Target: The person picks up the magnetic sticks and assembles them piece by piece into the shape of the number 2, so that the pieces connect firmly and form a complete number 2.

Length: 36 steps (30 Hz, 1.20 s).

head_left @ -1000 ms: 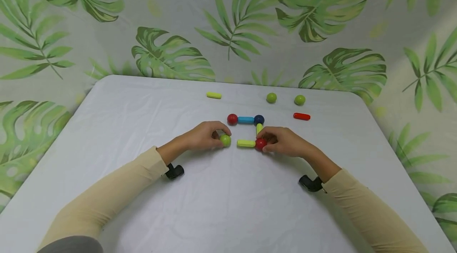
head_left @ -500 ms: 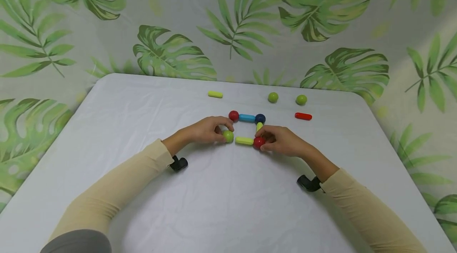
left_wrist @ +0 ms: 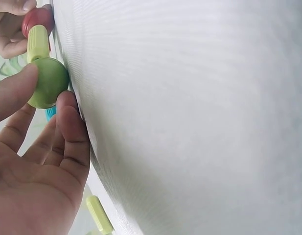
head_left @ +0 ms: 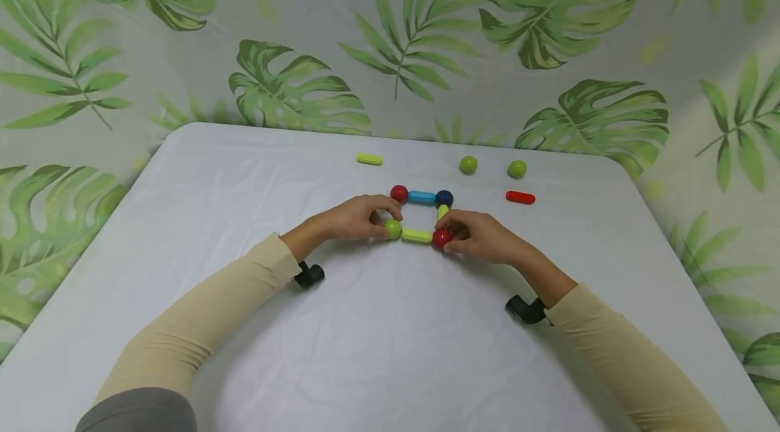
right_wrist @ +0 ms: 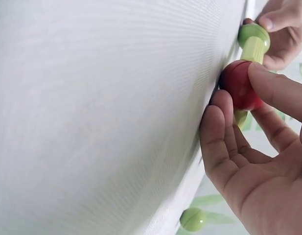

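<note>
Left hand (head_left: 359, 218), centre of the head view, pinching the green ball (head_left: 393, 229) against the lower yellow rod (head_left: 417, 236); right hand (head_left: 481, 237), right of centre, gripping the lower red ball (head_left: 440, 239) at that rod's other end. The step appears to be joining ball to rod; the next move probably calls for bridging the gap to the upper red ball (head_left: 399, 193), above centre. Unlike the earlier frame, green ball and rod now meet.

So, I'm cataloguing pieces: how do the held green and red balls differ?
The green ball is in the left hand, the red ball in the right hand. The green ball meets the left end of the nearest yellow stick; the red ball meets its right end. Both are round and look similar in size.
</note>
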### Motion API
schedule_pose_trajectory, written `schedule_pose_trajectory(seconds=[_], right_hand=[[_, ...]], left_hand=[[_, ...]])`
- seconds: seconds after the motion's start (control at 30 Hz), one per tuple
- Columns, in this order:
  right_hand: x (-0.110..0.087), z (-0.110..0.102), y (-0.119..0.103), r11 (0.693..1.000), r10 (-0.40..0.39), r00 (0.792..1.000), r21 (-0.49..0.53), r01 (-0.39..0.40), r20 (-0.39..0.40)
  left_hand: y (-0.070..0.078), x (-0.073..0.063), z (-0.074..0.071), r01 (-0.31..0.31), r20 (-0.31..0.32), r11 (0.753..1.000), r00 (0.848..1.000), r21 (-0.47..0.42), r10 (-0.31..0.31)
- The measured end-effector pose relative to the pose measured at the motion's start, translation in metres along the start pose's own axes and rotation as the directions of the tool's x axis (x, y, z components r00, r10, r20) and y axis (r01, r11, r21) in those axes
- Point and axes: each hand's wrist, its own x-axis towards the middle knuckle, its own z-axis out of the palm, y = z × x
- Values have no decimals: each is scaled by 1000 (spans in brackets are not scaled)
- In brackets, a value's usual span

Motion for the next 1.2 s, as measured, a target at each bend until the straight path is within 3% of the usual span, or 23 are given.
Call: schedule_pose_trajectory(seconds=[0.57, 0.8, 1.2], right_hand=[[2, -1, 5, 1000, 5, 1000, -16, -5, -16], [2, -2, 4, 1000, -10, 1000, -27, 10, -22], [2, -2, 5, 1000, -7, 1000, -10, 7, -18]], left_hand=[[0, 5, 0, -38, 2, 999, 999, 3, 38], [0, 6, -1, -4, -2, 1000, 1000, 21, 4], [-1, 6, -1, -24, -6, 999, 1000, 34, 25]])
